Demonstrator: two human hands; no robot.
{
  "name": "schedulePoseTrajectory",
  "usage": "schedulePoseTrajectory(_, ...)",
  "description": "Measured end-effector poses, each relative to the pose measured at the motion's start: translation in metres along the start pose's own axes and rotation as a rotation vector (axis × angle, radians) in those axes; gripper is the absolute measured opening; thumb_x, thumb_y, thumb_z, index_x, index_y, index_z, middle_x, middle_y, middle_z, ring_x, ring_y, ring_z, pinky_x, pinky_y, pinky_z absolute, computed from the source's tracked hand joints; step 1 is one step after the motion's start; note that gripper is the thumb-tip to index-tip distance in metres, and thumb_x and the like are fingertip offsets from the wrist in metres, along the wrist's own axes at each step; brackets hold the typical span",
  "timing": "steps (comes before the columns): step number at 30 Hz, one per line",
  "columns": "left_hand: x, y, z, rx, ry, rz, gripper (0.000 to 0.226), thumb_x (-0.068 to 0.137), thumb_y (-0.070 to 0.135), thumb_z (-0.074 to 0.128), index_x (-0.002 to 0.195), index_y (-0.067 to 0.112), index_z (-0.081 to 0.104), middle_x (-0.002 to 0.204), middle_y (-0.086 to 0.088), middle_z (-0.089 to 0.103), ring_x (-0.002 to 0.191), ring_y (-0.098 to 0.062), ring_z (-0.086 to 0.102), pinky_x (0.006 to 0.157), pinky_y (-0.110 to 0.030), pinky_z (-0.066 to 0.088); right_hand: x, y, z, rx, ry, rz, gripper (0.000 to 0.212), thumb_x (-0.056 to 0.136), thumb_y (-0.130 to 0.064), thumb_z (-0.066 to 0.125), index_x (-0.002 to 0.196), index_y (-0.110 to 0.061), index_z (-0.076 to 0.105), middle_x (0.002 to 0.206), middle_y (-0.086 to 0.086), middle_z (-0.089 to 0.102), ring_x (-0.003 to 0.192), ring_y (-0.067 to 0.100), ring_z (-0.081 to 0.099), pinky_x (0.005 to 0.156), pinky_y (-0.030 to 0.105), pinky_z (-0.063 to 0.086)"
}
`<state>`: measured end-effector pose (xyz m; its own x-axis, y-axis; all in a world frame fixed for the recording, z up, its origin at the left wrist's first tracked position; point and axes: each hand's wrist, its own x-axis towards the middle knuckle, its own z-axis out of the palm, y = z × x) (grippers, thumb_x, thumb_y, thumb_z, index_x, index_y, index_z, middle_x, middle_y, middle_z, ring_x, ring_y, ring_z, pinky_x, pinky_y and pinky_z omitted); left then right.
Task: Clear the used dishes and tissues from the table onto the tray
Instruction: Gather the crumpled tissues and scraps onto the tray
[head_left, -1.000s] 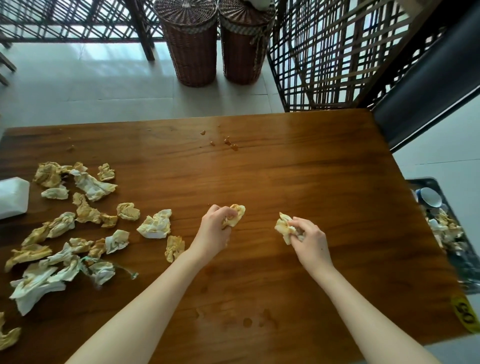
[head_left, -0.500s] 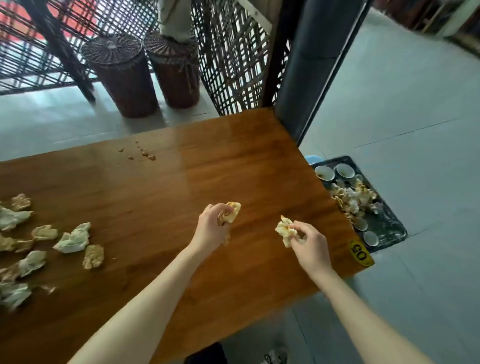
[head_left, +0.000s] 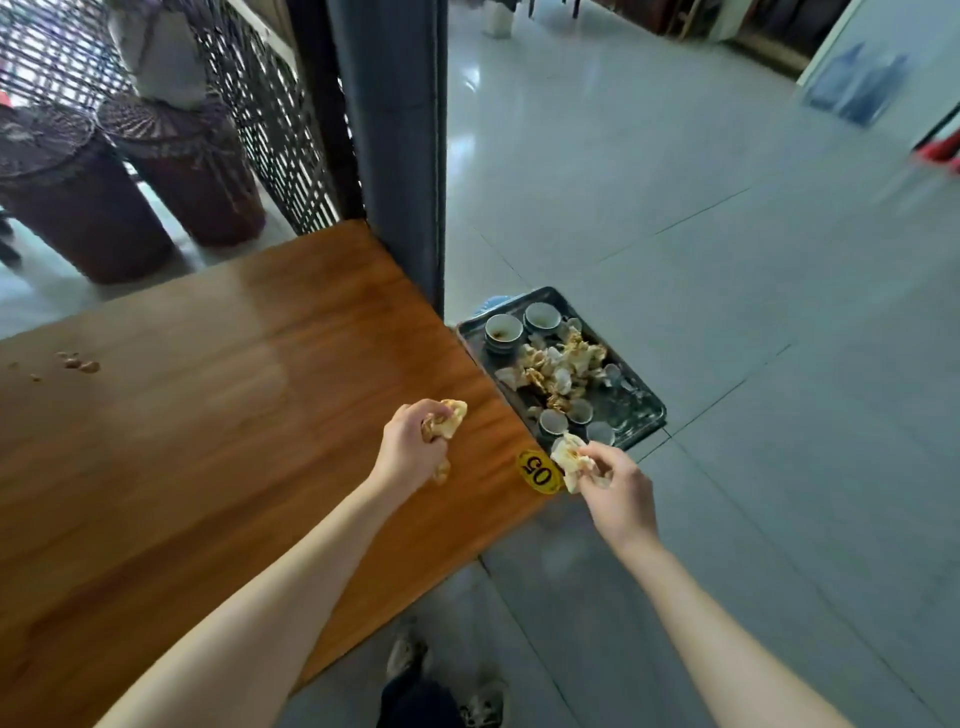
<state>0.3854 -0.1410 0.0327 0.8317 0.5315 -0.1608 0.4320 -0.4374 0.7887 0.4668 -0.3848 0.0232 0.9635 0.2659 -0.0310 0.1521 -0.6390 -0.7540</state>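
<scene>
Left hand (head_left: 410, 449) grips a crumpled tissue (head_left: 453, 415) above the table (head_left: 234, 441), near its corner. Right hand (head_left: 618, 486) pinches a second tissue (head_left: 569, 457) just past the table edge, over the near end of the tray (head_left: 652, 410). The tray sits on the floor beside the table and already holds cups (head_left: 503, 330) and a tissue heap (head_left: 558, 371). Neither held tissue is deposited yet; crumbs (head_left: 78, 362) lie farther along the table

A dark rectangular tray (head_left: 638, 409) sits on the floor just beside the wooden table (head_left: 208, 441). It holds small upright cups (head_left: 503, 328) at both ends and a heap of crumpled, stained tissues (head_left: 558, 371) between them. The left hand (head_left: 410, 447) grips one crumpled tissue (head_left: 452, 415) over the table. The right hand (head_left: 618, 493) pinches a second tissue (head_left: 569, 457) by the tray's near end.
</scene>
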Motion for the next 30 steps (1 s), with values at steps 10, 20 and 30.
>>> schedulePoseTrajectory(10,0.082,0.043,0.063,0.003,-0.057,0.062,0.033,0.079,0.000,0.061,0.103,0.022,0.065,0.096,0.003,0.052,0.088,-0.015,0.051,0.066,-0.016,0.038,0.085,0.046,-0.034,-0.072,0.095,0.053,0.027,0.078,-0.004,0.072,0.104,-0.009,0.071,0.112,0.007,0.069,0.098,0.022,0.064,0.082,0.016,0.041)
schedulePoseTrajectory(20,0.178,0.084,0.105,-0.013,-0.099,0.066,0.028,0.082,0.005,0.065,0.105,0.020,0.066,0.104,-0.002,0.057,0.095,-0.013,0.052,0.080,-0.020,0.036,0.184,0.072,-0.057,-0.072,0.166,0.105,0.025,0.078,-0.002,0.070,0.102,-0.009,0.071,0.108,0.006,0.069,0.089,0.014,0.060,0.080,0.018,0.040)
schedulePoseTrajectory(30,0.236,0.095,0.166,0.015,-0.101,-0.039,0.029,0.083,0.007,0.064,0.108,0.020,0.063,0.104,-0.003,0.054,0.096,-0.014,0.050,0.084,-0.023,0.037,0.275,0.116,-0.044,-0.106,0.023,0.102,0.023,0.082,-0.004,0.068,0.105,-0.005,0.069,0.110,0.010,0.067,0.087,0.013,0.056,0.082,0.018,0.039)
